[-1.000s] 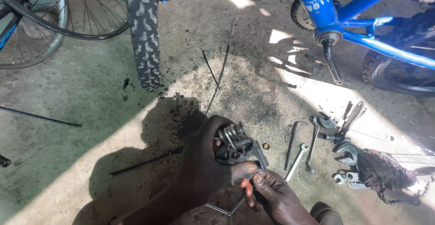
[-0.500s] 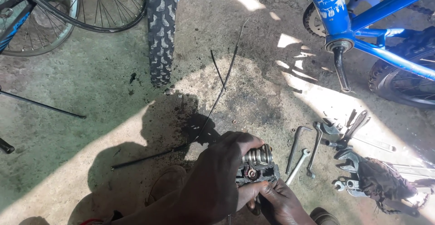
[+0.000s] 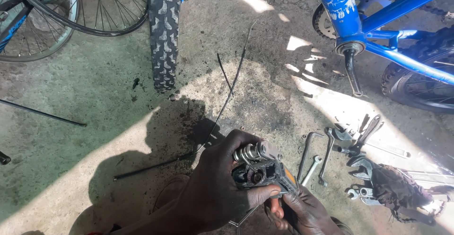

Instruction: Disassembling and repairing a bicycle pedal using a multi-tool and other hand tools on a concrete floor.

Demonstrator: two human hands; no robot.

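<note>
Two bicycles frame the concrete floor point(image 3: 85, 117): blue frame point(image 3: 402, 55) up-right of the pedal, knobby tyre point(image 3: 163, 31) up-left with a spoked wheel point(image 3: 52, 17) beyond. One black bicycle pedal point(image 3: 265, 171), low centre, has swung since a second ago: its axle end now points up-left and the view has dropped closer. Left hand point(image 3: 217, 187) wraps its body; right hand point(image 3: 302, 211) pinches from beneath. Several spanners point(image 3: 326, 157) lie just right, about four countable. One cable point(image 3: 222, 112) above.
</note>
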